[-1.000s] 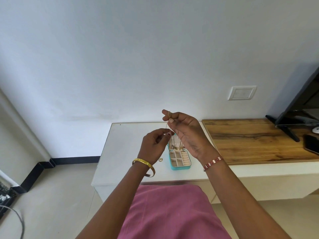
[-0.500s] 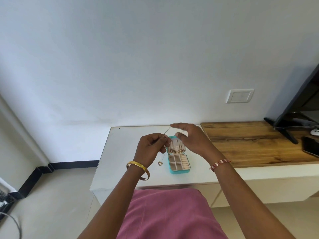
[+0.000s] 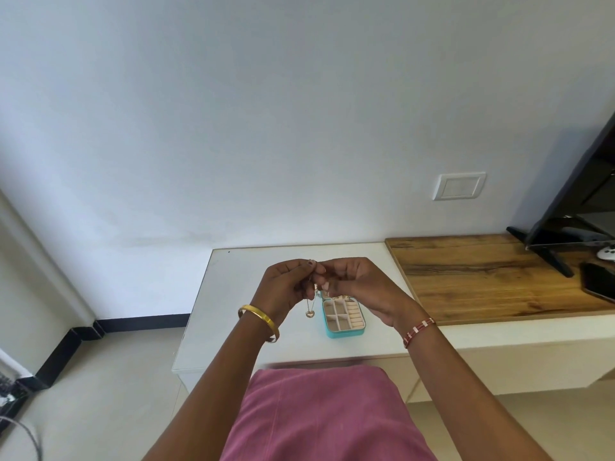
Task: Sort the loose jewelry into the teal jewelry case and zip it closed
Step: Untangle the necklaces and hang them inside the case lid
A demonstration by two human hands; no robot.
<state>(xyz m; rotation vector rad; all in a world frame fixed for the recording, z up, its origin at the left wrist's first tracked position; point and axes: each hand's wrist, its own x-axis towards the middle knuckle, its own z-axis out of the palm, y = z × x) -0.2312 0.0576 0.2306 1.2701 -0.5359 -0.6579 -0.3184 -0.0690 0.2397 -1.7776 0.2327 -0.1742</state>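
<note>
Lap: pink garment (image 3: 319, 417) at the near edge, below both forearms.
Left wrist: gold bangle (image 3: 259, 322) loose around it, on the near side of the left hand's fingers.
Right wrist: red and white beaded bracelet (image 3: 418, 331), on the near side of the right hand's fingers.
Left hand (image 3: 286, 287): raised over the table, fingers (image 3: 307, 271) curled and pinched narrow on the thin chain of a necklace.
Right hand (image 3: 359, 284): raised beside the left, fingers (image 3: 327, 284) bunched tight and touching the left fingertips; whether they also grip the chain I cannot tell.
Necklace (image 3: 310, 306): fine gold chain hanging straight down from the pinched fingers, with a small heart-shaped pendant (image 3: 309, 314) at the bottom, in the air just left of the case.
Teal jewelry case (image 3: 342, 319): open on the table directly below the right fingers, cream divided compartments facing up; the lid end is partly hidden behind the right hand, with some gold pieces showing there, too small to tell apart.
Table (image 3: 233, 294): white top under both hands, carrying the case.
Wooden top (image 3: 482, 277): right of the fingers, adjoining the white surface, with a dark phone (image 3: 599, 284) and a black TV stand (image 3: 549, 251) at its far right.
Wall (image 3: 266, 111): plain white beyond the fingers, with a white switch plate (image 3: 459, 186) up to the right.
</note>
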